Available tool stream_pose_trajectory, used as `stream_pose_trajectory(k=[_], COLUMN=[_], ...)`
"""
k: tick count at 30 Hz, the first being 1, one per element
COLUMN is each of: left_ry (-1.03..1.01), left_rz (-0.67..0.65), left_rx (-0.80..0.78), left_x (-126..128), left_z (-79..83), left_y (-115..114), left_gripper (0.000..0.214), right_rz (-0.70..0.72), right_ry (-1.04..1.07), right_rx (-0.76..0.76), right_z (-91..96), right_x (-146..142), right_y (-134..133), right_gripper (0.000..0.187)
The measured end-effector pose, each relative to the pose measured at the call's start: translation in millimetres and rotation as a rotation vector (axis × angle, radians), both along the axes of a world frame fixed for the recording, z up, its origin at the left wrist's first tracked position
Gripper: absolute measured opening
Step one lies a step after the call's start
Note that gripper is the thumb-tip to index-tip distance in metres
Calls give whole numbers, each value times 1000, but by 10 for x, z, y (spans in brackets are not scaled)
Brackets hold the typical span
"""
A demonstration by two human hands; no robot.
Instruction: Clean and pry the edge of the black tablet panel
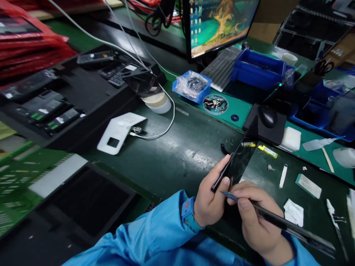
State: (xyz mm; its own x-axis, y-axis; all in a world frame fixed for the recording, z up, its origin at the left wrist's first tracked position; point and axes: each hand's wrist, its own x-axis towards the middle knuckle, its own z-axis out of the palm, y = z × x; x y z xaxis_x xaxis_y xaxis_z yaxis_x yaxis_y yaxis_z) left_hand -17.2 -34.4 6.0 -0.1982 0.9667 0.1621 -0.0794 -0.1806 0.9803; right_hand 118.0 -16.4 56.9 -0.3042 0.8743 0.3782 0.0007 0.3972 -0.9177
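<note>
The left hand [211, 197] grips a tilted black device [240, 160]; the right hand [259, 220] pinches a pen-like tool [295, 228], tip beside it, near a crumpled tissue [294, 212].

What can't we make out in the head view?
Head view:
- Black flat device: lower part hidden by left hand and right hand.
- Monitor: top cut off by upper edge; icon labels too small.
- Small parts: too small to identify.
- Right sleeve: cut off by bottom edge.
</note>
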Motion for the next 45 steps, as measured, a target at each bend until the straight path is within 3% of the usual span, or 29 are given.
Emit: stream_pose_trajectory(k=[12, 21, 29, 45], left_ry=[-27, -113, -154, -157], left_rz=[-17, -91, -95, -99], left_rx=[35, 85, 70, 62], left_x=[-15, -85, -117, -89], left_z=[20, 42, 85, 38], left_y=[19, 89, 128, 108], left_gripper=[49, 48, 45, 46], right_rz=[114, 376, 378, 426], right_ry=[-183, -292, -303, -223], right_rx=[166, 420, 419, 322], right_z=[196, 502, 359, 302], right_x=[91, 33, -9, -29], right_y=[202, 597, 597, 636], right_gripper=[14, 12, 8, 7])
